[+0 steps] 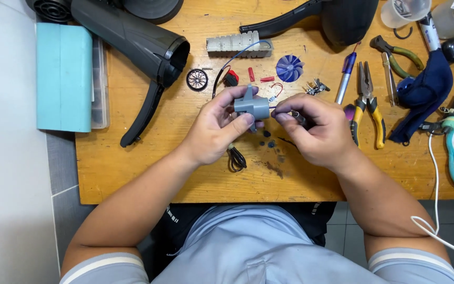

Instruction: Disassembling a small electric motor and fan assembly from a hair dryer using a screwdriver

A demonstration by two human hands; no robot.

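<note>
My left hand (217,129) grips a small grey plastic motor housing (252,105) above the middle of the wooden workbench (132,158). A blue wire (237,55) runs up from near it to a pale ribbed heater block (238,44). My right hand (319,129) meets the housing's right end with pinched thumb and forefinger, and a small dark part shows in its fingers. Below my hands lie a few small dark round bits (269,139) and a black cable loop (236,158).
A black hair dryer shell (143,47) lies at the upper left beside a teal box (63,76). A blue fan impeller (289,68), a black ring (197,79), red parts (251,74), a pen (346,76), pliers (369,102) and a dark blue cloth (426,89) lie around.
</note>
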